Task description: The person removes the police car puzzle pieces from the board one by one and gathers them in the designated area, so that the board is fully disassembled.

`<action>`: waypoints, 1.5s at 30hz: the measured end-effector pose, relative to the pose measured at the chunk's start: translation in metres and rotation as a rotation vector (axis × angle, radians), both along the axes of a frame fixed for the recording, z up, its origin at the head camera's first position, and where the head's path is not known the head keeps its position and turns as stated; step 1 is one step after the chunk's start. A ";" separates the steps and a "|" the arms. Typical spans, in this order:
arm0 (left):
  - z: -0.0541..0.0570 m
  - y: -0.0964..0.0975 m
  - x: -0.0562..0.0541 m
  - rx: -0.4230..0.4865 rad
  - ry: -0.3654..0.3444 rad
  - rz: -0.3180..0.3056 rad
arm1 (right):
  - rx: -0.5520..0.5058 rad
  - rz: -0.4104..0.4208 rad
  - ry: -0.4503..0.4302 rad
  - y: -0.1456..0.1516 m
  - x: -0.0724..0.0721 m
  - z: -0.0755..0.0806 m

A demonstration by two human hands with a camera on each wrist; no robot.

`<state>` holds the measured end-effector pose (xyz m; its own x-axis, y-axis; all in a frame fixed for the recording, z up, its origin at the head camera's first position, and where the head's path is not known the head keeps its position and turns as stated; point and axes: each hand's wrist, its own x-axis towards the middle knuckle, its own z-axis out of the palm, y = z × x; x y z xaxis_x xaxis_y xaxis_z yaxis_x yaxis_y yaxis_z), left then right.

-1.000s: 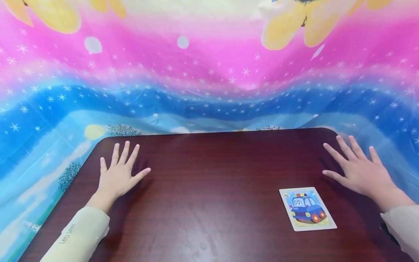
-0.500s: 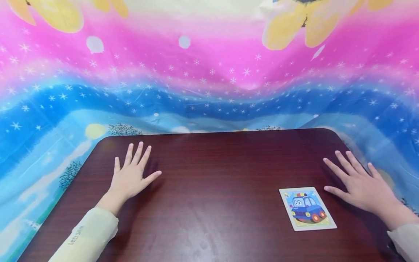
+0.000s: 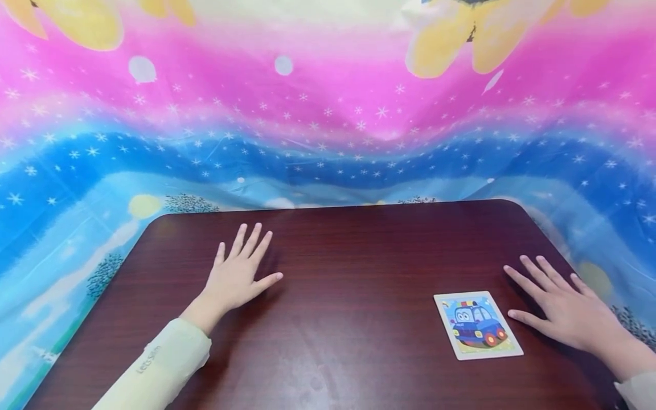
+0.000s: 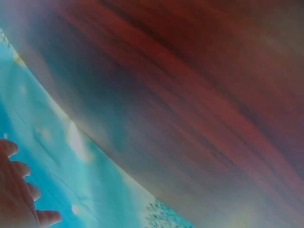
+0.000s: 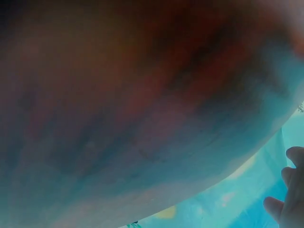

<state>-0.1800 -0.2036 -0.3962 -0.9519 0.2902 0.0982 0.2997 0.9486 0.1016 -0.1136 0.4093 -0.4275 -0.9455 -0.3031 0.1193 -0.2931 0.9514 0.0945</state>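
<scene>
A flat, white-bordered picture puzzle board (image 3: pixel 479 326) lies on the right part of the dark red-brown table (image 3: pixel 328 273); it shows a blue police car with eyes. My right hand (image 3: pixel 569 310) is just right of the board, fingers spread, thumb tip near its edge but apart from it. Over the left half of the table my left hand (image 3: pixel 236 276) has its fingers spread and holds nothing. Fingertips of the left hand (image 4: pixel 19 190) show at the lower left of the left wrist view. Part of the right hand (image 5: pixel 289 194) shows at the right wrist view's edge.
A cloth backdrop (image 3: pixel 328 125) in pink and blue, printed with snowflakes and butterflies, hangs behind and around the table. The table's rounded far corners lie beyond both hands. Pale sleeves (image 3: pixel 159 364) cover the forearms.
My left hand has moved right, over the table. The right hand has come lower, toward the near side, staying beside the board. The board has not moved on the table.
</scene>
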 end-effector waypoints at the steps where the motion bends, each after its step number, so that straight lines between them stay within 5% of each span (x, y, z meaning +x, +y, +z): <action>1: 0.000 0.004 0.000 -0.002 -0.004 -0.009 | 0.002 0.002 -0.002 -0.001 0.001 0.000; 27: -0.004 0.129 -0.016 -0.115 -0.068 -0.342 | -0.087 0.138 -0.084 -0.015 0.023 0.001; 45: -0.003 0.206 -0.001 -0.213 -0.111 -0.514 | -0.088 0.143 -0.103 -0.022 0.026 0.000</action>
<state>-0.1809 0.0026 -0.3992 -0.6844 0.7214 -0.1060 0.7267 0.6868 -0.0183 -0.0878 0.3869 -0.4275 -0.9022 -0.4277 0.0559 -0.4295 0.9027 -0.0250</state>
